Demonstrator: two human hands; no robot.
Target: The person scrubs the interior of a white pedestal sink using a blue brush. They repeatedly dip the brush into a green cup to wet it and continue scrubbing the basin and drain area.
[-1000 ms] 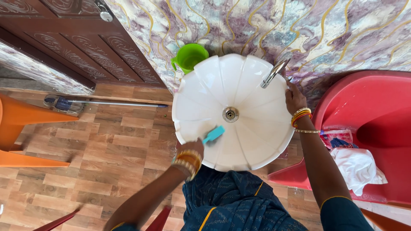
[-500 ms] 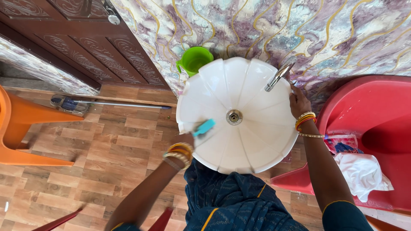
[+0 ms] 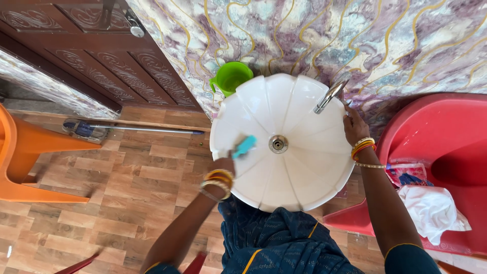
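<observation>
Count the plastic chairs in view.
2 for certain. The orange plastic chair is at the left edge on the wood-pattern floor; the red plastic chair is right of the white scalloped washbasin. Red pieces at the bottom edge could be more.

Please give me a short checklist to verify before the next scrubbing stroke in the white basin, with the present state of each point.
1. Left hand grips the teal brush: ok.
2. Brush touches the white basin left of the drain: ok.
3. Right hand rests on the rim by the tap: ok.
4. Water running: cannot tell.
5. Drain open: cannot tell.
</observation>
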